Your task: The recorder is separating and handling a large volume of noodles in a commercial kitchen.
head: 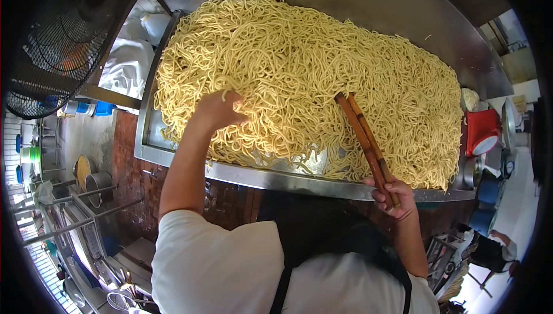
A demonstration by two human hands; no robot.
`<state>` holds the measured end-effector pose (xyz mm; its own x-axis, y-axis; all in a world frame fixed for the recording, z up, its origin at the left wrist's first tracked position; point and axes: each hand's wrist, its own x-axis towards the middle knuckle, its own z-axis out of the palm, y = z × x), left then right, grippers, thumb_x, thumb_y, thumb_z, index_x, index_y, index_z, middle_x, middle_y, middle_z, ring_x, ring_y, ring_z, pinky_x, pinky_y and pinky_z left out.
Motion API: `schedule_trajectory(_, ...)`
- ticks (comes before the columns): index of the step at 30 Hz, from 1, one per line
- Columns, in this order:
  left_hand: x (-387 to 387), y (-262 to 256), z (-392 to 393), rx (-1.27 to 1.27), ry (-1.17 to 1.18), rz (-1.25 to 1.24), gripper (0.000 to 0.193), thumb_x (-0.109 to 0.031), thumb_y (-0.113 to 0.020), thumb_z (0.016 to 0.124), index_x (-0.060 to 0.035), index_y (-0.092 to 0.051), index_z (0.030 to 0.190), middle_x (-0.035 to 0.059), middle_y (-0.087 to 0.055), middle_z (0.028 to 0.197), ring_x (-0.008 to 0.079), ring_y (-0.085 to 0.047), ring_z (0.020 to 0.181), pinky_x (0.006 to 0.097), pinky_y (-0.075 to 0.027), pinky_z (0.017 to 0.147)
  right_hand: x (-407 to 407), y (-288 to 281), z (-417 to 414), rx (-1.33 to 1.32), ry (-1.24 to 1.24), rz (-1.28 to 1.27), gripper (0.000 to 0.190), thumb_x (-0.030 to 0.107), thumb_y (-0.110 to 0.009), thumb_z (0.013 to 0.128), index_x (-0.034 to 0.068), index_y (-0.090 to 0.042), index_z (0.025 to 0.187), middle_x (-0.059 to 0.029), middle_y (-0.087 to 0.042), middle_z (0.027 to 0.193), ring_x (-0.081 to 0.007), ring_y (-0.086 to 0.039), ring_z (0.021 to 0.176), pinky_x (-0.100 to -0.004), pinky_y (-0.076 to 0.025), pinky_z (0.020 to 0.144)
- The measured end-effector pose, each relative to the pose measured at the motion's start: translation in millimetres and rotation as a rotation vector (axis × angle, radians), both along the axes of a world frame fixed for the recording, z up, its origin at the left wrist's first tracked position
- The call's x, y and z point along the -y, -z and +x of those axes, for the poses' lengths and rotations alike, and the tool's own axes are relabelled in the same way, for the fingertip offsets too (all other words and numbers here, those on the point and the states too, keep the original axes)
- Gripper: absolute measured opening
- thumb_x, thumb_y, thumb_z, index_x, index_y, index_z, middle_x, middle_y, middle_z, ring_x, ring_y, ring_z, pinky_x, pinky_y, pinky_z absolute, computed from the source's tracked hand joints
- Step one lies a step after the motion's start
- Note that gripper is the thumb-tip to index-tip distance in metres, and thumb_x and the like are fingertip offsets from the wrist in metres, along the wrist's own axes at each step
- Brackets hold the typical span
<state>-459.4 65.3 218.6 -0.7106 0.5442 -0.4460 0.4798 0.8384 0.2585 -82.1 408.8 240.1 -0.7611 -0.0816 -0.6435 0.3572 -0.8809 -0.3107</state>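
A large heap of thick yellow noodles [293, 67] fills most of a wide metal tray [268, 178] with a raised front rim. My left hand [222, 108] is at the heap's left front, fingers curled into the noodles, with a strand lying over the fingers. Whether it grips any noodles is hard to tell. In my right hand [396, 197], over the tray's front rim, are two long brown sticks [367, 145], apparently bamboo, held side by side at their near ends. Their far ends touch the middle of the heap.
A caged fan [56, 59] stands at upper left, near white cloth [127, 70] and a plastic jug [155, 26]. Metal pots [99, 184] and racks are at lower left. Right of the tray is a red container [481, 130]. Another person [492, 249] is at far lower right.
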Motion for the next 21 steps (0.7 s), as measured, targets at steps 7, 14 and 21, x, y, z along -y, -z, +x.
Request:
schedule_trajectory(7, -61.4, 39.1, 78.2, -0.447, 0.115, 0.187, 0.049, -0.042, -0.079, 0.078, -0.0137, -0.068, 0.117, 0.0167, -0.07, 0.105, 0.0307, -0.069, 0.102, 0.0426, -0.054, 0.092, -36.3, -18.2, 49.2, 0.15, -0.29, 0.544, 0.066, 0.003, -0.065, 0.083, 0.008, -0.046, 0.146, -0.0105, -0.068, 0.094, -0.0099, -0.053, 0.056, -0.0228, -0.043, 0.047)
schedule_trajectory(14, -131.7, 16.8, 45.0, 0.285, -0.442, 0.724, 0.038, -0.014, -0.07, 0.083, 0.0003, -0.063, 0.117, 0.017, -0.07, 0.101, 0.0291, -0.07, 0.096, 0.0435, -0.058, 0.092, -51.7, -36.6, 77.9, 0.124, -0.352, 0.724, 0.071, 0.005, -0.067, 0.083, 0.008, -0.044, 0.15, -0.0056, -0.069, 0.095, -0.0064, -0.054, 0.058, -0.0199, -0.041, 0.049)
schedule_trajectory(21, -147.9, -164.3, 9.2, 0.623, -0.61, 1.57, 0.044, -0.041, -0.052, 0.102, -0.0037, -0.062, 0.123, 0.0141, -0.07, 0.108, 0.0252, -0.071, 0.098, 0.0427, -0.062, 0.082, -72.8, -57.7, 105.7, 0.112, -0.325, 0.722, 0.073, 0.003, -0.067, 0.083, 0.008, -0.043, 0.151, -0.0063, -0.07, 0.098, -0.0064, -0.053, 0.059, -0.02, -0.041, 0.05)
